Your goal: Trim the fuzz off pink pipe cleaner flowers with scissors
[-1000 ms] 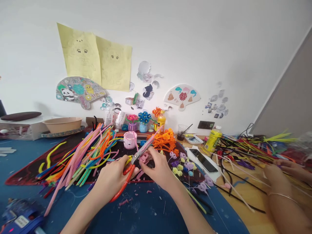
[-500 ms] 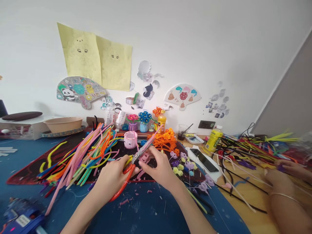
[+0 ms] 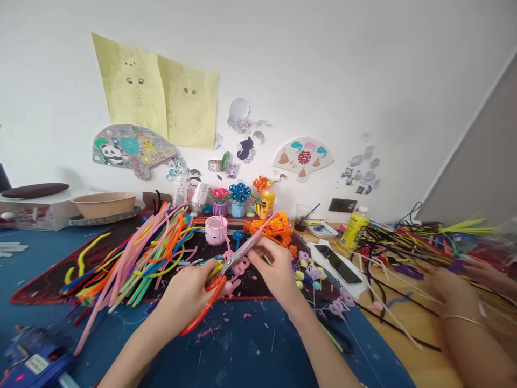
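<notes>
Your R hand (image 3: 278,267) shifted rightward, so more of the pink fuzzy piece (image 3: 242,267) showed b/w your hands, w/ L hand (image 3: 186,291) clamped on the scissors (image 3: 229,262) but R's grip unclear.

The bare left hand (image 3: 191,293) is small and slim, with softly rounded knuckles and a smooth back. It narrows to a slender wrist, and the bare left forearm (image 3: 145,345) widens gradually toward the near edge. The bare right hand (image 3: 278,269) has the same slight build, with slender fingers (image 3: 264,246). The bare right forearm (image 3: 319,347) is smooth and narrow, thickening at its near end.
</notes>
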The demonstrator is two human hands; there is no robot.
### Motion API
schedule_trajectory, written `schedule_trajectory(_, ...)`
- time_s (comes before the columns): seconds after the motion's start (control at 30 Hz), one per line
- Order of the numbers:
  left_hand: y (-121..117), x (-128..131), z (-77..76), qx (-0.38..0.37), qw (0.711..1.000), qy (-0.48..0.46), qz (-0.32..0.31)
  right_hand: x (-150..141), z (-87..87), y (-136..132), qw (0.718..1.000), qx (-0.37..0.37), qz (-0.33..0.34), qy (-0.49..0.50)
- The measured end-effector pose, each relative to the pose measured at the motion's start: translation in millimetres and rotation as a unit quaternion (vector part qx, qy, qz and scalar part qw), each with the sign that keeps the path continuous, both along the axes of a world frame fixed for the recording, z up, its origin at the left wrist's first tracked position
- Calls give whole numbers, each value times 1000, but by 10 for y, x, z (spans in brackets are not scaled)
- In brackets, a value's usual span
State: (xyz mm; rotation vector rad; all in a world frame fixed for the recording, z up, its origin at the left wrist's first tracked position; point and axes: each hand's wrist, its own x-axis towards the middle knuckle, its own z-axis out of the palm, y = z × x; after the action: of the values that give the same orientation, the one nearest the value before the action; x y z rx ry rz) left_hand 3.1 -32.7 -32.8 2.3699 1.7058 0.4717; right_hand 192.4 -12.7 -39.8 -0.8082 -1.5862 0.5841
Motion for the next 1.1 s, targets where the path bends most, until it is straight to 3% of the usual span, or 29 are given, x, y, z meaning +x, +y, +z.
schedule_trajectory(0.43, -34, 40, -12, 10, 998, 57, -8, -30, -3, -20, 1000, -10, 2, -24)
schedule_trajectory(1.1, -57, 60, -31, 1, 998, 59, 3, -62, 36, -82, 998, -13, 1, -54)
